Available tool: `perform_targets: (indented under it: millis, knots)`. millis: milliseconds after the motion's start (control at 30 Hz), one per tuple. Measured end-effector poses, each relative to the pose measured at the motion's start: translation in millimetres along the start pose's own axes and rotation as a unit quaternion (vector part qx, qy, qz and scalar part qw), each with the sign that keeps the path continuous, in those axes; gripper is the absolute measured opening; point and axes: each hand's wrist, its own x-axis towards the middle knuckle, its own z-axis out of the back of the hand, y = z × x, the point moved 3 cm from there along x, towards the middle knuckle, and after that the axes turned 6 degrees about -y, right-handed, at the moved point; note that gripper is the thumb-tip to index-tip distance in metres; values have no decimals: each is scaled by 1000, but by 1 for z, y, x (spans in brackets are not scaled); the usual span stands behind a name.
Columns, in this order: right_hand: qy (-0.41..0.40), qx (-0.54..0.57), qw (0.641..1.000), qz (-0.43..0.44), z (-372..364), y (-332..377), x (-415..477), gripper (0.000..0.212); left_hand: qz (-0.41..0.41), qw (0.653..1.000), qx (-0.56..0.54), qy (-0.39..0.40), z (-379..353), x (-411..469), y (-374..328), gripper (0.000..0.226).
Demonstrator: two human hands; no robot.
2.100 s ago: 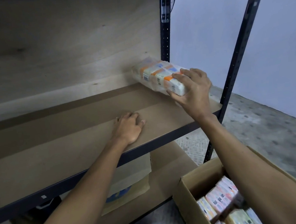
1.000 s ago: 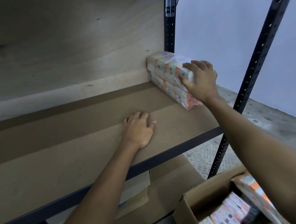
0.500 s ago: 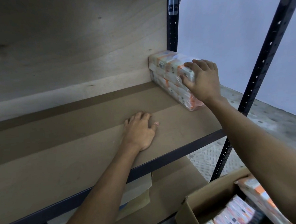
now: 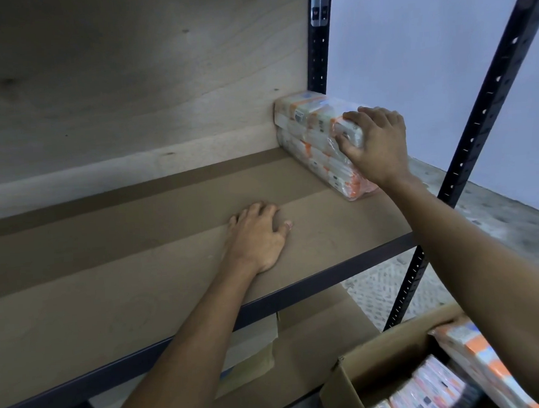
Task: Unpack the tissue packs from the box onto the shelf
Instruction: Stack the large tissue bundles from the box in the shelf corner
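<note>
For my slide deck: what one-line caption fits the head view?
Right hand grips a tissue pack at the back of the shelf; left hand rests flat on it.

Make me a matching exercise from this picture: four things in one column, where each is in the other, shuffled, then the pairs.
1 left hand
2 right hand
3 tissue pack
4 box

A back right corner of the shelf
B flat on the shelf board
C below the shelf, more packs inside
D gripping the pack's near end

Pairs: 1-B, 2-D, 3-A, 4-C
</note>
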Motion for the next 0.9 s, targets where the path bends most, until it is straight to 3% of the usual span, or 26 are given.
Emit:
perform_targets:
  millis: [467,900]
  knots:
    - [72,7,997,-28,21,6,-5,59,-1,1000,0,10,1,-1,-1,52]
    - [106,31,993,-37,75,20,-61,51,-1,998,-35,42,19,-21,-12,49]
